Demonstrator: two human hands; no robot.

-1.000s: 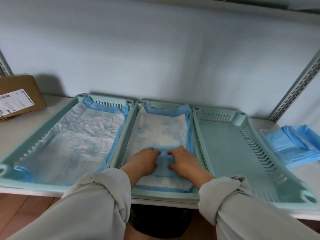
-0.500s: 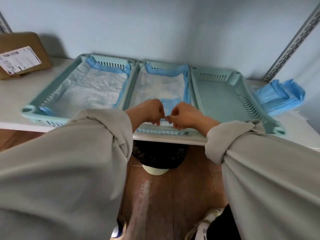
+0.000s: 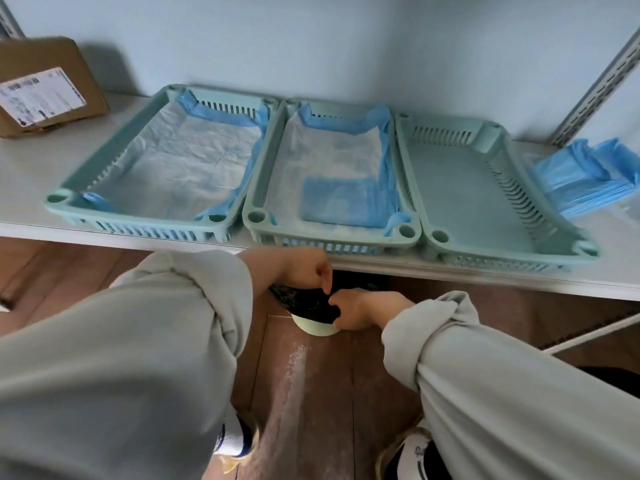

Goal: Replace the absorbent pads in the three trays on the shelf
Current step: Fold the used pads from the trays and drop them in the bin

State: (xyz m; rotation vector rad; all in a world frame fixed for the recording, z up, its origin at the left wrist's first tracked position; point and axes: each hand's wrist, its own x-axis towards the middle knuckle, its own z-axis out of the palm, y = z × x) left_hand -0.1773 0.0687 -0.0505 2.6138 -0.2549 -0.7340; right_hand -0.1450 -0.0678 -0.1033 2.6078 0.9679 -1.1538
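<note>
Both hands are sitting below the shelf edge, over a bin on the floor with a black bag lining it. Left hand is curling its fingers and pinching the bag's rim from above; right hand is gripping the same black rim from the right side, fingers curled round it. The two hands are nearly touching at the bag edge. Up on the shelf three pale green trays are sitting side by side, touching. Left tray is holding a white absorbent pad with blue edging riding up the walls. Middle tray is holding a second pad, also white with blue edges, and a blue folded-over flap is lying on its near half. Right tray is showing bare plastic, no pad in it. A stack of folded blue pads is lying on the shelf just beside the right tray. A cardboard box with a shipping label is sitting at the far left of the shelf, apart from the trays. Grey sleeves are filling the foreground, pushed up at the wrists. Shoes are showing on the wooden floor at the bottom.
</note>
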